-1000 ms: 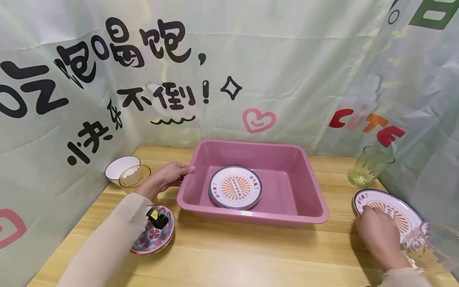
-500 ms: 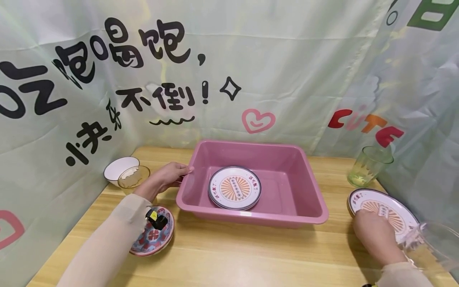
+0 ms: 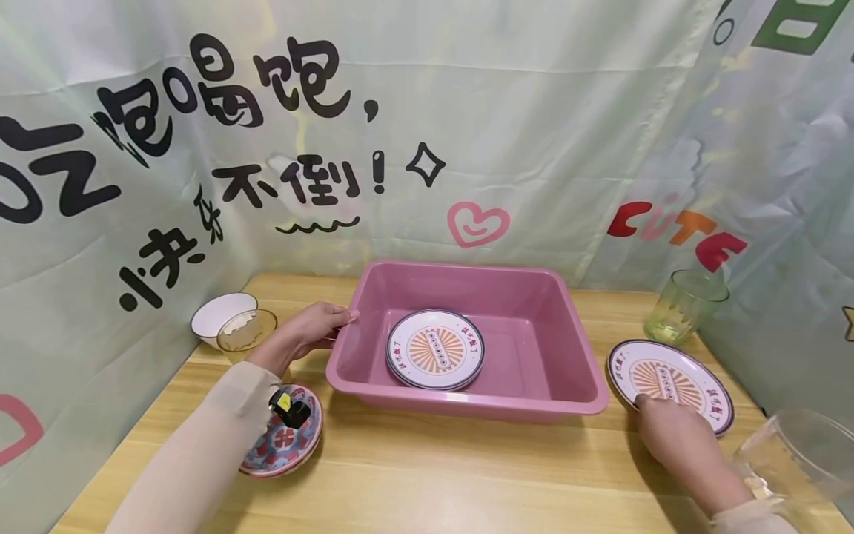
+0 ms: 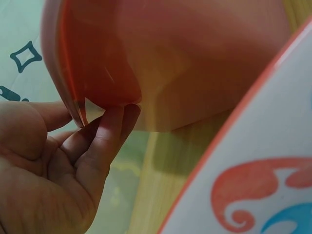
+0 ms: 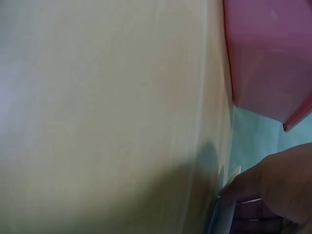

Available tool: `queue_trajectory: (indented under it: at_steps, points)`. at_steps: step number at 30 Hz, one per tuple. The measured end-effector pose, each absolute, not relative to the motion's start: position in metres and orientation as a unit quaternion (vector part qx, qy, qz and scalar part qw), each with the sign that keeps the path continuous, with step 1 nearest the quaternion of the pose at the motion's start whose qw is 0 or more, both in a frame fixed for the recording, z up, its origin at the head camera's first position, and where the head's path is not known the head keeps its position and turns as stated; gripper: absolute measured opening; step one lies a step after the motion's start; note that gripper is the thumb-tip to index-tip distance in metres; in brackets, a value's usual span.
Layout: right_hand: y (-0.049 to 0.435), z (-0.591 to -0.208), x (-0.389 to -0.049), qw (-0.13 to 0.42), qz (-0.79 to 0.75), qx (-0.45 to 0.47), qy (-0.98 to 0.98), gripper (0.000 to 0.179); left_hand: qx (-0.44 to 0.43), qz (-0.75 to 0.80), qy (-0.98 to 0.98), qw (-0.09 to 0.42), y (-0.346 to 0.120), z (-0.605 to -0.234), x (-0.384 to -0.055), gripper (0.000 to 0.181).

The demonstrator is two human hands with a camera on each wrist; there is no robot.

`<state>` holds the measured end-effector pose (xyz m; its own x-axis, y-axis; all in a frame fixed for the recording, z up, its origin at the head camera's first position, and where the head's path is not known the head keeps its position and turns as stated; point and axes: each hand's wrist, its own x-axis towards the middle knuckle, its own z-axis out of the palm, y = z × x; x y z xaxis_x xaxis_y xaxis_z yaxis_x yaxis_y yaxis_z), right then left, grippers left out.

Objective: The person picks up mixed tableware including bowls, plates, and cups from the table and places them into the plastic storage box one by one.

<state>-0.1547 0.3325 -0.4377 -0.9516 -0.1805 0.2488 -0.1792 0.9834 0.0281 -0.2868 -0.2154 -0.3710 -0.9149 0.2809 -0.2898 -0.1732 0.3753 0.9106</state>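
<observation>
At the left end of a pink plastic basin (image 3: 467, 404), my left hand (image 3: 313, 328) pinches the rim between thumb and fingers; the left wrist view shows the fingertips (image 4: 114, 124) curled under the lip. A white plate with an orange sunburst print (image 3: 437, 348) lies in the basin, with another rim showing beneath it. On the right, my right hand (image 3: 677, 437) grips the near edge of a similar white plate (image 3: 667, 374), slightly tilted over the table. In the right wrist view the thumb (image 5: 243, 185) is at that plate's rim, and most of the plate is out of frame.
Under my left forearm sits a stack of red-and-blue patterned dishes (image 3: 287, 441). A white bowl (image 3: 220, 311) and an amber glass bowl (image 3: 243, 337) stand back left. A green glass (image 3: 683, 304) stands back right, and a clear container (image 3: 790, 452) is beside my right wrist. Printed curtains (image 3: 534, 148) enclose the table.
My right hand has brought the white plate leftward from the right side of the table, toward the basin. The left hand keeps its hold on the basin rim.
</observation>
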Motion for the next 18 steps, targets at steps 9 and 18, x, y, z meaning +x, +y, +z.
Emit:
queue_trajectory:
  at_steps: [9,18]
  points:
    - [0.336,-0.438,-0.153,0.126,-0.015,0.105,-0.986,0.015,0.025,0.56,0.801,0.208,-0.215,-0.37,-0.286,0.047]
    - [0.347,-0.421,-0.153,0.215,-0.026,0.099,-0.971,0.006,0.028,0.552,0.807,0.207,-0.215,-0.369,-0.287,0.048]
